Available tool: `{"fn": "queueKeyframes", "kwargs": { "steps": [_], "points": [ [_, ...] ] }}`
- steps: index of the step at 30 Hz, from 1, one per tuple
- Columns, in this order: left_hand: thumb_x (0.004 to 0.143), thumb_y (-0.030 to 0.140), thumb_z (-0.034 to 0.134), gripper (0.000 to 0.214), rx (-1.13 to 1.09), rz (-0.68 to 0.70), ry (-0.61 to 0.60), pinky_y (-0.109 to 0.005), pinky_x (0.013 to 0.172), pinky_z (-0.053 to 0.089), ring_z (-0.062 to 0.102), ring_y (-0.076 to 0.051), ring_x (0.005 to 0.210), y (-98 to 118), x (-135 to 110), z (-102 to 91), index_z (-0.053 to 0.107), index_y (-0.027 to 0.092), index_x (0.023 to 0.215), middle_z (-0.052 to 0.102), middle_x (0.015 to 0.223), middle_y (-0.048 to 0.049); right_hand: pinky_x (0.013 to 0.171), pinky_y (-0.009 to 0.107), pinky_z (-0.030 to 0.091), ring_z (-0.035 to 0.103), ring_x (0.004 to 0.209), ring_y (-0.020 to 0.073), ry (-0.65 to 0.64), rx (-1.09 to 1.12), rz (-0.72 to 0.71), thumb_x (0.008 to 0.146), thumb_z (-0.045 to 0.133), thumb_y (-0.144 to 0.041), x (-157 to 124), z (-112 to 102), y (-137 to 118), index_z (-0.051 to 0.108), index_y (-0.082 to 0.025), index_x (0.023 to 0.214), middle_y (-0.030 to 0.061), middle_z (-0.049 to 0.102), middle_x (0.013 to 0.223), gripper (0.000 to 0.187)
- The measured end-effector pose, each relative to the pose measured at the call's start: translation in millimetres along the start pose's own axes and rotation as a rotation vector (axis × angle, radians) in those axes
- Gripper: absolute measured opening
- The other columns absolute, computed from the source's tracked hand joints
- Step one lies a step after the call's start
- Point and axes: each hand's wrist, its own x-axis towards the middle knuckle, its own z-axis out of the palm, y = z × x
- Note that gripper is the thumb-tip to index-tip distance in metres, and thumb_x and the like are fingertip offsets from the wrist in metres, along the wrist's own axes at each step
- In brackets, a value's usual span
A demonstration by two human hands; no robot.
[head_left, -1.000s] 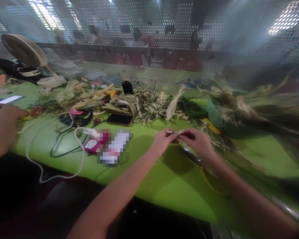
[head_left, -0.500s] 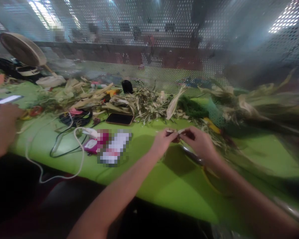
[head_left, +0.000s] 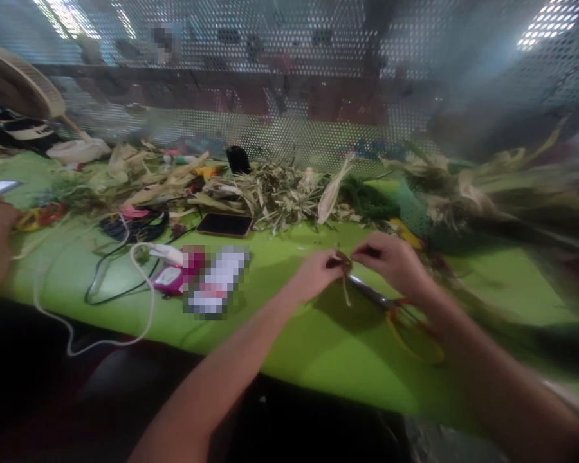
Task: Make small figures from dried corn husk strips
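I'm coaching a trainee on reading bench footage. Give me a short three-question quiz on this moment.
1. True or false: the left hand and the right hand both pinch the same small leaf strip.
2. What lies on the green table just under the right hand? A) yellow-handled scissors B) a hammer C) a cup
3. Fill in: the dark phone lies flat in front of a pile of dried ____.

Key: 1 true; 2 A; 3 leaves.
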Motion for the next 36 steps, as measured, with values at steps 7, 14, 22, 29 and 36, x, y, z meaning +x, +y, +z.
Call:
{"fn": "queueKeyframes", "kwargs": {
  "steps": [7, 14, 22, 29, 36],
  "points": [
    [0.074, 0.034, 0.077, 0.028, -0.376, -0.067, 0.078, -0.03, 0.074, 0.051, 0.062, -0.012, 0.071, 0, 1, -2.9, 0.066, 0.014, 0.089, 0.067, 0.08, -0.0047, 0.057, 0.026, 0.044, 0.058, 0.061, 0.0153, 0.047, 0.162, 0.186, 0.081, 0.066, -0.038, 0, 15, 9, 0.069, -0.018, 0.079, 0.0023, 0.068, 0.07, 0.021],
    [0.075, 0.037, 0.074, 0.03, -0.304, -0.043, 0.235, -0.031, 0.076, 0.052, 0.063, -0.012, 0.07, -4, 4, -4.5, 0.061, 0.014, 0.088, 0.066, 0.077, -0.0026, 0.066, 0.027, 0.045, 0.063, 0.073, 0.0169, 0.078, -0.192, -0.126, 0.091, 0.057, -0.024, -11, 19, -9, 0.074, -0.02, 0.091, 0.0053, 0.07, 0.083, 0.017],
    [0.084, 0.024, 0.062, 0.009, 0.353, 0.028, 0.231, -0.03, 0.069, 0.046, 0.059, -0.014, 0.069, 13, -6, 2.1, 0.063, 0.016, 0.087, 0.067, 0.08, -0.0044, 0.064, 0.028, 0.04, 0.058, 0.069, 0.0163, 0.029, -0.371, -0.275, 0.094, 0.054, -0.027, -9, 14, -6, 0.074, -0.02, 0.089, 0.0054, 0.067, 0.078, 0.022],
    [0.08, 0.029, 0.069, 0.02, -0.002, -0.009, -0.042, -0.033, 0.072, 0.05, 0.062, -0.014, 0.072, 5, -3, -3.5, 0.065, 0.013, 0.091, 0.067, 0.085, -0.0069, 0.061, 0.027, 0.044, 0.06, 0.068, 0.0167, 0.071, 0.035, 0.031, 0.084, 0.066, -0.031, 0, 10, 10, 0.07, -0.019, 0.08, 0.0037, 0.068, 0.075, 0.013],
    [0.078, 0.027, 0.072, 0.021, -0.289, -0.065, 0.09, -0.035, 0.081, 0.052, 0.064, -0.013, 0.073, 6, -1, -6.3, 0.064, 0.014, 0.092, 0.067, 0.082, -0.0046, 0.06, 0.028, 0.046, 0.061, 0.064, 0.0167, 0.099, 0.158, 0.132, 0.08, 0.067, -0.031, -3, 22, 9, 0.071, -0.019, 0.077, 0.0029, 0.069, 0.071, 0.013]
  ]
}}
